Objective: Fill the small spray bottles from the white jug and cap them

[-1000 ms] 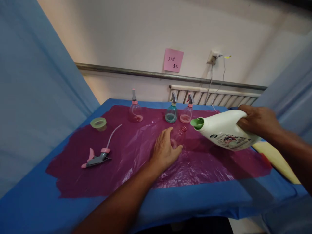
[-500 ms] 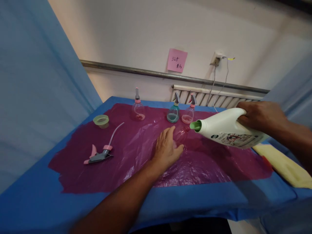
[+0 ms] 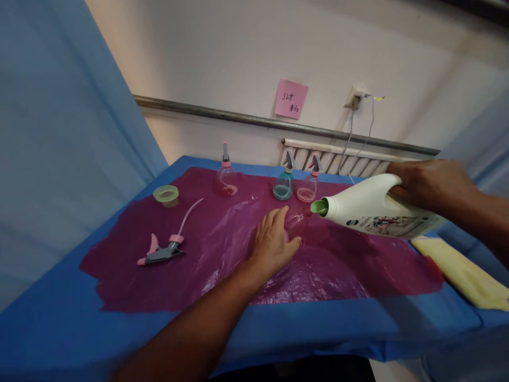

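Observation:
My left hand (image 3: 274,239) is wrapped round a clear spray bottle without its head (image 3: 296,220), partly hidden behind the fingers. My right hand (image 3: 427,183) grips the handle of a large white detergent jug (image 3: 368,204), tilted nearly level with its label facing me. The jug's green spout (image 3: 320,207) is right at the bottle's mouth; I cannot make out a stream of liquid. On the left lies a grey and pink spray head (image 3: 163,254) with its dip tube pointing up and to the right.
Behind my hands stand a pink-collared spray bottle (image 3: 226,180), a teal one (image 3: 283,185) and another pink one (image 3: 307,188), each with some liquid. A pale green cap (image 3: 167,195) sits at left, a yellow cloth (image 3: 463,270) at right. Purple plastic sheeting (image 3: 222,244) covers the blue table.
The jug's rear end and my right hand have risen slightly. My left hand stays on the bottle, and the spout remains at its mouth.

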### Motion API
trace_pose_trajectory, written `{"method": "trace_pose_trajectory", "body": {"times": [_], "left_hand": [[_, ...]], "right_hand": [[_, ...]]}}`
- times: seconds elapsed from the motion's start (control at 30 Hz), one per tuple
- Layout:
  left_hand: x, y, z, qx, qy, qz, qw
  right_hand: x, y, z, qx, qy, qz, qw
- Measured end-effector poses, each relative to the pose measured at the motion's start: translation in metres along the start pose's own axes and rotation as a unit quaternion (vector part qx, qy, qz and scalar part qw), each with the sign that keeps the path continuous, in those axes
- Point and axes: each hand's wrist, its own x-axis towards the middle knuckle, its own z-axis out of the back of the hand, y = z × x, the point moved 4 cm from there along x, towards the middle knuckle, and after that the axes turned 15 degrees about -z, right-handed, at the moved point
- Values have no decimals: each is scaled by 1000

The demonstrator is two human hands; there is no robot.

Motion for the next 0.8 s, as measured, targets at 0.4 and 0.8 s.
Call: {"method": "trace_pose_trajectory", "body": {"times": [0.4, 0.8], "left_hand": [[-1, -3, 2, 1, 1, -7, 1000], [0, -5, 3, 5, 12, -10, 1000]], "right_hand": [[2, 3, 16, -44, 17, 13, 999], [4, -1, 19, -35, 16, 13, 999]]}}
